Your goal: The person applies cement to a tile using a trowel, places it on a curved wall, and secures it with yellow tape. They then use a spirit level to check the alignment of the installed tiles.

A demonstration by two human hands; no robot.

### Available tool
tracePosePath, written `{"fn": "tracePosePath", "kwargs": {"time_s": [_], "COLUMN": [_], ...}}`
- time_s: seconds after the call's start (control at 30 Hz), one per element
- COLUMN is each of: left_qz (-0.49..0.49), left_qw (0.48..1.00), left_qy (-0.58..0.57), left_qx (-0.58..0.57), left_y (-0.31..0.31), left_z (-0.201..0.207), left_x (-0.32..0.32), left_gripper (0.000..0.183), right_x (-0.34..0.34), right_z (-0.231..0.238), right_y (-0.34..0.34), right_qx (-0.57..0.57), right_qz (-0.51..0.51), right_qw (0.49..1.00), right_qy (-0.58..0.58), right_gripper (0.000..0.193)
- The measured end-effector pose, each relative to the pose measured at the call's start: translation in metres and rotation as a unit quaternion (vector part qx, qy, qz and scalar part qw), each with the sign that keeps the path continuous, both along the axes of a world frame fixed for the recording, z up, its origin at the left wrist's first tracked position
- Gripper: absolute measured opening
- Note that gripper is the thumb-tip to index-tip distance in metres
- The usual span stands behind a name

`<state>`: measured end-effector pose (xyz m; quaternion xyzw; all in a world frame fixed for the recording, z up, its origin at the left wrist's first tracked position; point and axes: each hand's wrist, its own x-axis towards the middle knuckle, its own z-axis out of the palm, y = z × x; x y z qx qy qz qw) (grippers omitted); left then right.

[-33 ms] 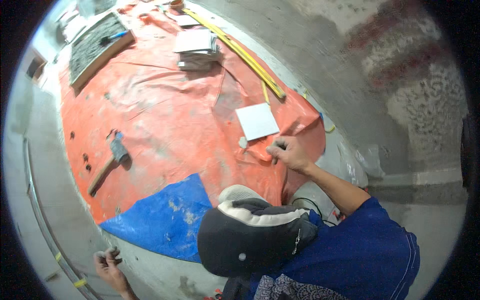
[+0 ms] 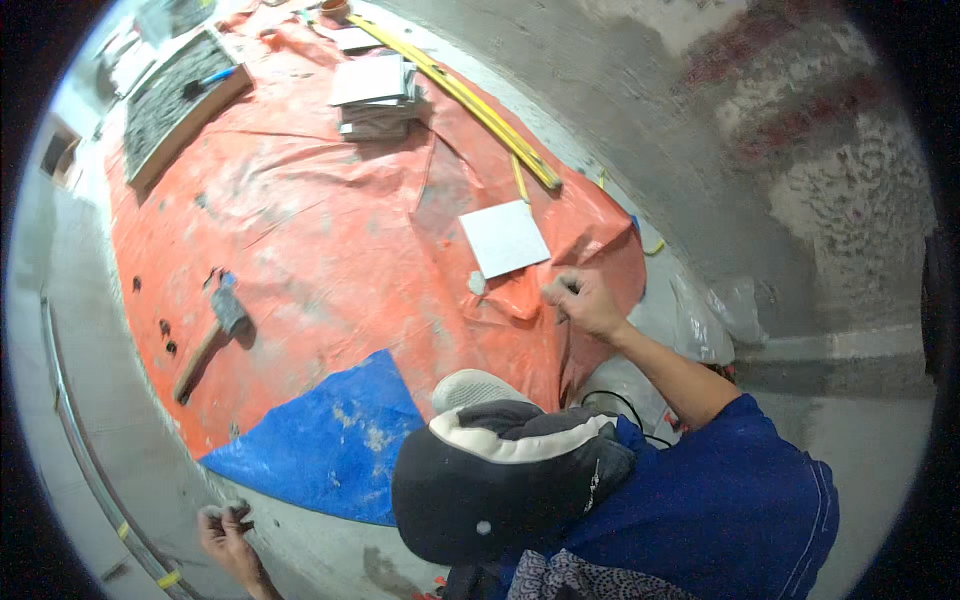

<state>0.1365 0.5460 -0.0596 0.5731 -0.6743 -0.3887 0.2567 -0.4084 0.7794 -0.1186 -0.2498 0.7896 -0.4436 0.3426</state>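
Note:
My right hand (image 2: 588, 302) hovers over the right part of a red plastic sheet (image 2: 300, 250), its fingers curled together and their tips grey with dust. Just beyond it lies a square white tile (image 2: 504, 239), with a small pale lump (image 2: 477, 283) by its near corner. At the lower left, my left hand (image 2: 228, 535) is held above the grey floor, fingers bent inward and dusty. Whether either hand pinches something small cannot be made out. A mallet (image 2: 231, 312) with a dark head and wooden handle rests on the sheet's left side.
A stack of tiles (image 2: 376, 95) stands at the back. Beside it runs a long yellow bar (image 2: 460, 105). A tray of grey mortar (image 2: 180, 105) holds a blue-handled tool (image 2: 218, 76). A blue sheet corner (image 2: 320, 445) is near my bent knee. A rough wall (image 2: 640, 130) rises right.
The view has shifted slightly, so the sheet and the things on it appear a little further left. My right hand now sits slightly further from the tile, its fingers drawn closer in.

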Motion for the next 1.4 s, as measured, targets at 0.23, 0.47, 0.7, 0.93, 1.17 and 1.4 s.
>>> {"fn": "tracePosePath", "kwargs": {"time_s": [0.23,0.47,0.7,0.93,1.17,1.4], "left_qz": [-0.012,-0.031,0.014,0.137,0.118,0.019], "left_qw": [0.988,0.927,0.950,0.908,0.966,0.957], "left_qy": [-0.039,-0.096,-0.169,-0.122,-0.035,-0.287], "left_qx": [0.149,0.360,0.264,0.376,0.229,0.034], "left_y": [-0.006,0.009,0.014,0.000,0.028,0.056], "left_z": [-0.074,-0.094,-0.084,-0.114,-0.117,-0.068], "left_x": [0.009,0.031,0.028,0.078,0.037,0.002], "left_gripper": [0.014,0.041,0.045,0.032,0.015,0.031], "right_x": [-0.166,-0.233,-0.116,-0.198,-0.298,-0.370], "right_z": [-0.067,-0.118,-0.196,-0.180,-0.240,-0.267], "right_y": [0.047,0.021,-0.005,0.046,0.151,0.132], "right_qx": [-0.036,0.273,0.125,0.175,0.296,0.295], "right_qz": [-0.055,-0.107,-0.108,-0.290,-0.233,0.106], "right_qw": [0.976,0.943,0.976,0.924,0.874,0.792], "right_qy": [0.207,0.157,0.143,0.178,0.308,0.524], "right_gripper": [0.030,0.052,0.070,0.028,0.038,0.041]}}
